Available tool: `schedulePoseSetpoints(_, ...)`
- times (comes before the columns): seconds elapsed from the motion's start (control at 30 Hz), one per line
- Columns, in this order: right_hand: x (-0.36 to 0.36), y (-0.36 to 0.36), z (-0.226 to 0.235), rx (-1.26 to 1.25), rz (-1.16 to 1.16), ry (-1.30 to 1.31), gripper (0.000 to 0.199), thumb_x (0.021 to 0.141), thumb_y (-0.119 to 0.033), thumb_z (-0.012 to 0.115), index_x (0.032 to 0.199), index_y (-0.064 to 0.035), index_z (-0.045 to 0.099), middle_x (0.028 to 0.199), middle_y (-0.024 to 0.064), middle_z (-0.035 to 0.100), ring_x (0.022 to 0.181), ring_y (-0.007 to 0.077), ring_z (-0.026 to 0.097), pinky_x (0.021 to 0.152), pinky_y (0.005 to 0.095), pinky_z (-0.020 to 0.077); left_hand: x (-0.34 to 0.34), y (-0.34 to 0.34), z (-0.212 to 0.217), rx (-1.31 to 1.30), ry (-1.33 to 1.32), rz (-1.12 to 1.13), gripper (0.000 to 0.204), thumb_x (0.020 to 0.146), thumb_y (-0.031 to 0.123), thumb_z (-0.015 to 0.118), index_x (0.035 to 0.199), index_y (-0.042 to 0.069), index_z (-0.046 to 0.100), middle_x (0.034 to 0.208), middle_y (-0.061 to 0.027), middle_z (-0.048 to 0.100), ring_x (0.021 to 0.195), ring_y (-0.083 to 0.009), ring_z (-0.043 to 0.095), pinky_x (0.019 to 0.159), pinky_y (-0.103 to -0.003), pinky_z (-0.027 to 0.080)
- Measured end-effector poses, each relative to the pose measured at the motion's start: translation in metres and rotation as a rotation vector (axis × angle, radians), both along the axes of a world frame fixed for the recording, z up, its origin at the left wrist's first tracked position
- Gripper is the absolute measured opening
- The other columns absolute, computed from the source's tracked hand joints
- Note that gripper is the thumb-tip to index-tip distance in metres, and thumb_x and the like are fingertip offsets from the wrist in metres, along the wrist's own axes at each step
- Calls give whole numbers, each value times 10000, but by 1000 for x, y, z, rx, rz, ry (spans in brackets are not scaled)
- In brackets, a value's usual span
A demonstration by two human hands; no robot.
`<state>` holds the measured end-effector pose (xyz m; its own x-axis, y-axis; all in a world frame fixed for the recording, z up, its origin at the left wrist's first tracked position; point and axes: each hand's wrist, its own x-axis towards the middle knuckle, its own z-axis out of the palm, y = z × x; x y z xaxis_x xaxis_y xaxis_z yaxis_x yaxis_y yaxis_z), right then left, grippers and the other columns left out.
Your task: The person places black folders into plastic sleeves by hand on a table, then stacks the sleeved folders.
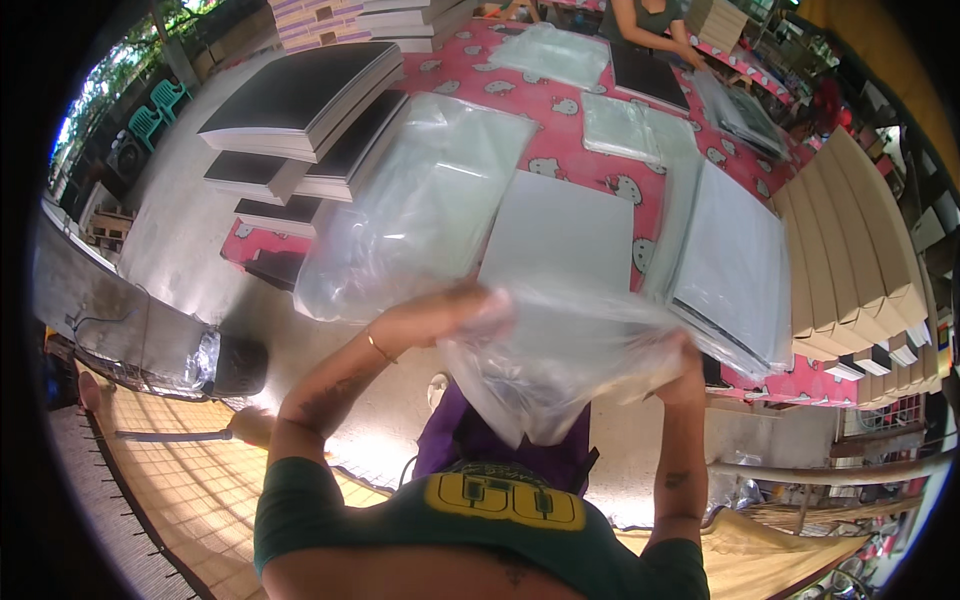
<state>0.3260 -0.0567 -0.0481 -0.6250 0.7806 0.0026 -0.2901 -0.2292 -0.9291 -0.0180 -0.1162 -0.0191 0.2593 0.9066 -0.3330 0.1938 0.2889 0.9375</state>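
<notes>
Table (pixel 180 235): grey surface, part covered by a pink cartoon-print cloth (pixel 560 155); on it lie stacks of black-covered books (pixel 300 95), clear plastic bags (pixel 410 210), a white sheet (pixel 560 235), bagged books (pixel 735 270); a row of tan-edged books (pixel 855 250) along the right side.

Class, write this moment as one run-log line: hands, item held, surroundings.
left hand: grips clear plastic bag | right hand: grips same bag | grey board partly in bag | black books stacked left

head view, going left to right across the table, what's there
stacks of black-covered books → loose pile of clear plastic bags → white sheet → bagged books → row of tan cardboard boxes
</notes>
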Motion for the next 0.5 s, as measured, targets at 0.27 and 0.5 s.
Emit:
schedulePoseSetpoints(0.27, 35, -21, -81, -123, 191, 113, 295, 830, -341, 669, 800, -53, 612, 770, 55, 583, 639, 126, 509, 631, 339, 454, -16, -12, -18, 44, -652, 45, 325, 919, 308, 595, 949, -7, 668, 848, -63, 657, 787, -146, 606, 751, -303, 492)
schedulePoseSetpoints(0.5, 45, -71, -83, -1, 107, -43, 290, 855, -135, 633, 1108, -17, 555, 1017, 124, 574, 724, 197, 588, 683, 392, 502, -26, -48, -53, -33, -697, -88, 319, 853, 54, 549, 1169, 23, 579, 818, -110, 640, 694, -162, 606, 669, -324, 496)
